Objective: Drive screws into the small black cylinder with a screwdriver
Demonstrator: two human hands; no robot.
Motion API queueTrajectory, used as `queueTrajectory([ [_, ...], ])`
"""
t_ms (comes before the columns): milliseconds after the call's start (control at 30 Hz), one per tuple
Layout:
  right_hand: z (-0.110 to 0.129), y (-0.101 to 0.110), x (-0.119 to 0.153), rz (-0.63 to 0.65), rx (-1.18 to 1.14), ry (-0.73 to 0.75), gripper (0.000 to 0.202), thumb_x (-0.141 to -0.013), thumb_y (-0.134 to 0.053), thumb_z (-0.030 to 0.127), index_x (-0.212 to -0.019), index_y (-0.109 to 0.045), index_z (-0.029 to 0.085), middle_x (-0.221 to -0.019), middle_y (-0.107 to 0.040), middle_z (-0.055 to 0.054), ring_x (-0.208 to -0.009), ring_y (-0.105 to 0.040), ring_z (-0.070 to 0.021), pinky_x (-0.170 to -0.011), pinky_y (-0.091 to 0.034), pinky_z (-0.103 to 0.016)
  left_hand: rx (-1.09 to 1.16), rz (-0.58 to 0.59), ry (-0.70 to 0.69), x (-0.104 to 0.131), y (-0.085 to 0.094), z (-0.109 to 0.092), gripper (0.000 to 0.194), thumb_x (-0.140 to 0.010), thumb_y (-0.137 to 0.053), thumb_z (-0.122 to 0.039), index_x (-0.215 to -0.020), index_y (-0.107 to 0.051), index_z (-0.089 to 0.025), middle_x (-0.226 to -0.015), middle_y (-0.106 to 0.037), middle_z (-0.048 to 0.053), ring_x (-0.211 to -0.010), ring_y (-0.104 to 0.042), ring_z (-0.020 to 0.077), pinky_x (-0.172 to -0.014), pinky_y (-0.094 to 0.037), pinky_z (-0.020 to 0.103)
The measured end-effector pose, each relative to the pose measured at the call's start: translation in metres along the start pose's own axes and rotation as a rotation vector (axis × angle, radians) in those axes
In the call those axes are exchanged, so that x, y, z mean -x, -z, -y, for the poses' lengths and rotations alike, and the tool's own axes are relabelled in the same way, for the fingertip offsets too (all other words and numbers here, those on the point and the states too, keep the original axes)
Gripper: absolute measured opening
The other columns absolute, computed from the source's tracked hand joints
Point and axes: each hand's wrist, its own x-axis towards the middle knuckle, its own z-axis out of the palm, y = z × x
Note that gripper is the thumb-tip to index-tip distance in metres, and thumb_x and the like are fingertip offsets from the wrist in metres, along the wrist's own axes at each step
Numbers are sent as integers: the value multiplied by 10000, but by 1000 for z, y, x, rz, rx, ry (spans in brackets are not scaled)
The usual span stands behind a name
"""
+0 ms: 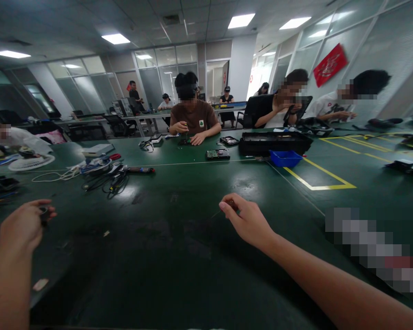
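At the left, above the green table [151, 284], my left hand [22, 227] is closed around a small dark round piece [44, 212]; its kind does not show clearly. My right hand [246, 219] reaches in from the right, with thumb and fingers pinched on a small brownish piece [231, 204], largely covered by the fingers. A faint thin strand seems to trail from it to the left. Pale scraps lie on the table between and below the hands, one scrap [106, 233] near the middle left and another scrap [40, 284] nearer me.
Tangled cables [114, 181] lie at the back left. Farther off are a hard drive [218, 155], a blue bin [285, 158] and a long black housing [273, 144]. A blurred object [375, 247] sits at the right. A person [196, 117] works opposite; others sit around.
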Motion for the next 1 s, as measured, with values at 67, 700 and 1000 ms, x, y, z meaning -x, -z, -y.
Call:
queueTrajectory([
  [67,0,0,0,5,-4,-12,255,-987,-472,426,-1019,-621,222,-733,-656,4,-646,-631,-160,-606,-468,-300,170,95,-9,9,-24,-9,242,-709,-392,79,-777,-517,-117,-557,-515,-91,-556,-477,51,-599,-358,146],
  [700,7,7,4,-124,64,32,244,-935,-567,434,-877,-673,222,-726,-683,-9,-643,-624,-169,-600,-448,-299,27,1081,-498,222,-206,-19,379,-714,-558,-60,-1066,-533,-198,-984,-587,33,-912,-565,195,-831,-435,329],
  [1000,6,8,9,-234,-22,85,214,-962,-521,382,-957,-653,213,-790,-697,-30,-709,-653,-184,-645,-487,-308,-49,1037,-709,210,-201,1,336,-850,-656,-146,-1169,-631,-249,-1207,-631,35,-1159,-565,218,-1050,-401,378],
])
